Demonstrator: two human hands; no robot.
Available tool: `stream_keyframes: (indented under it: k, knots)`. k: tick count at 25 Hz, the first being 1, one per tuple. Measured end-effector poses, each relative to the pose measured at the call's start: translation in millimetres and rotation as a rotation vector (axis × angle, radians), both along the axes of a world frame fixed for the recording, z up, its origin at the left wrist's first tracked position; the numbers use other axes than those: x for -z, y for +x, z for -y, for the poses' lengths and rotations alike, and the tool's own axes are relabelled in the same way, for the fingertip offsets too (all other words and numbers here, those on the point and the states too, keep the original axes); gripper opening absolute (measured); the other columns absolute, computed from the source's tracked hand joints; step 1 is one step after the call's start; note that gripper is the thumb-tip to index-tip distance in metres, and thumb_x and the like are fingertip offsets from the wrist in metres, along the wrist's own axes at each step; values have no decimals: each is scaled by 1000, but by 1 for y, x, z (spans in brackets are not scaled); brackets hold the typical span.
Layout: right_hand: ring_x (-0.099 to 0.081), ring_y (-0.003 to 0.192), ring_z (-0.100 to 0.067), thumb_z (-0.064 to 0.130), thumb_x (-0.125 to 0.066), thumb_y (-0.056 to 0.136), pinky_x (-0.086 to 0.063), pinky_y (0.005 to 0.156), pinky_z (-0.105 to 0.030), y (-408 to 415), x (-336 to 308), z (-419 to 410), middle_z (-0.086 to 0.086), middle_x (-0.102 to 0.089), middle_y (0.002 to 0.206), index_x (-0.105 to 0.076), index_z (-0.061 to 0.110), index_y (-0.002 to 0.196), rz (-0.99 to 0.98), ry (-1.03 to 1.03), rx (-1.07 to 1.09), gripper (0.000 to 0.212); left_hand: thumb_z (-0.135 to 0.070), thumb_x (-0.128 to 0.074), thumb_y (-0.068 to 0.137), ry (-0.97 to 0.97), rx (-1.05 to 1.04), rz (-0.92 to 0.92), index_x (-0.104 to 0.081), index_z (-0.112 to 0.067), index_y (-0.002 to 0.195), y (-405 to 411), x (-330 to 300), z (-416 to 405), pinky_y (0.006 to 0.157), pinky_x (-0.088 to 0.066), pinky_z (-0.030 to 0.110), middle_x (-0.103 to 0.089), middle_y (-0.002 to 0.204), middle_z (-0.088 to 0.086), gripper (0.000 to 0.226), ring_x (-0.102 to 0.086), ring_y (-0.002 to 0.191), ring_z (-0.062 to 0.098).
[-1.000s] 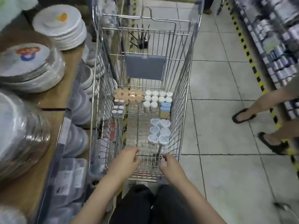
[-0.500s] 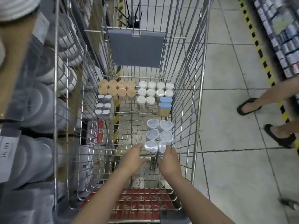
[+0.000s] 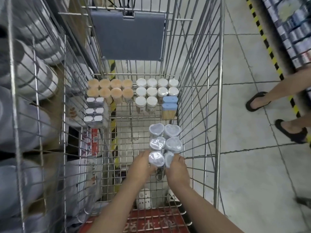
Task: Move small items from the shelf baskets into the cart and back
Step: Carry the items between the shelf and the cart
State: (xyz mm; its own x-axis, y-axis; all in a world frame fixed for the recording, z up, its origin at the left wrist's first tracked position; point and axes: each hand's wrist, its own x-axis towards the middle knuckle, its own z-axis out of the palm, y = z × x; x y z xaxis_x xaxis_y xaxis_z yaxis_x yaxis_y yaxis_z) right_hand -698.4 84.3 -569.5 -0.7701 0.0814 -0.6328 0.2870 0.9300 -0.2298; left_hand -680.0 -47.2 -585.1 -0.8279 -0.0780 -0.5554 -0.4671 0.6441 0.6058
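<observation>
head view: the left hand (image 3: pixel 143 167) holds one heart-shaped clear tub (image 3: pixel 156 158) and the right hand (image 3: pixel 177 170) holds the tub beside it (image 3: pixel 169 158), fingers curled round their sides. both tubs are low in the cart (image 3: pixel 218 115), at the near end of a double row of heart tubs. four more heart tubs (image 3: pixel 165 137) sit just past them, touching each other. the tubs are see-through with shiny tops.

at the far end of the cart stand jars with tan tops (image 3: pixel 110 89), jars with white tops (image 3: pixel 152 91), a blue-topped box of sticks (image 3: pixel 169 106) and some grey and white packs (image 3: pixel 94 110). a grey flap (image 3: pixel 127 34) hangs on the far wall.

on the left, past the wires, are stacks of wrapped plates (image 3: pixel 30 78). on the right another person's feet in dark sandals (image 3: pixel 276 115) stand on the tiled floor (image 3: pixel 244 148).
</observation>
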Motion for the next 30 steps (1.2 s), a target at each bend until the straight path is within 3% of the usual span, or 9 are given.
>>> stream_keyframes:
  k: [5,8,12,14,17,23,28,30]
  knots:
    - [-54,105,-23,11,-64,86,-47,84,-31,1,-1,0,-7,-46,122,-31,19,138,12,-25,-11,62,-33,-74,77,-155,176,21,-43,-29,136,7,4,4,91,-45,30,-47,132,-2,66,-52,115,17]
    - [-54,105,-24,15,-68,83,-44,85,-29,3,-6,0,-8,-48,119,-35,16,136,31,-99,2,62,-32,-74,77,-84,87,22,-44,-26,137,15,-1,8,95,-45,34,-50,131,-2,67,-52,115,18]
    - [-56,105,-22,16,-75,76,-44,80,-29,4,-30,1,-6,-57,117,-47,14,124,41,-182,12,55,-28,-80,72,44,-108,-22,-57,-26,124,25,-27,25,87,-48,32,-62,114,-10,57,-60,103,13]
    - [-56,96,-19,14,-77,74,-41,73,-25,4,-51,1,-2,-60,111,-51,14,118,41,-244,44,51,-27,-79,73,69,-172,-30,-57,-26,123,29,-50,35,83,-48,29,-65,110,-10,55,-61,99,13]
    - [-57,87,-16,15,-77,72,-47,72,-29,6,-91,3,1,-62,101,-52,16,116,24,-359,50,50,-30,-78,75,69,-256,-66,-54,-30,122,35,-94,49,74,-46,24,-63,105,-11,53,-60,95,12]
    - [-58,96,-14,16,-77,71,-47,77,-25,24,-188,-2,6,-60,105,-51,22,121,39,-583,29,57,-23,-78,75,209,-494,-188,-54,-34,111,81,-195,68,76,-49,22,-61,99,-21,45,-59,92,3]
    - [-62,93,-5,24,-78,72,-46,64,-8,46,-263,-2,11,-66,103,-59,23,110,36,-818,10,43,-8,-73,79,274,-667,-362,-61,-30,102,124,-275,75,65,-46,10,-67,98,-10,34,-62,84,-4]
    - [-63,91,-10,28,-76,71,-48,68,-13,50,-290,2,7,-68,101,-62,21,109,30,-904,25,41,-8,-71,81,318,-754,-442,-63,-25,100,139,-307,72,63,-48,8,-68,97,-7,27,-63,83,-1]
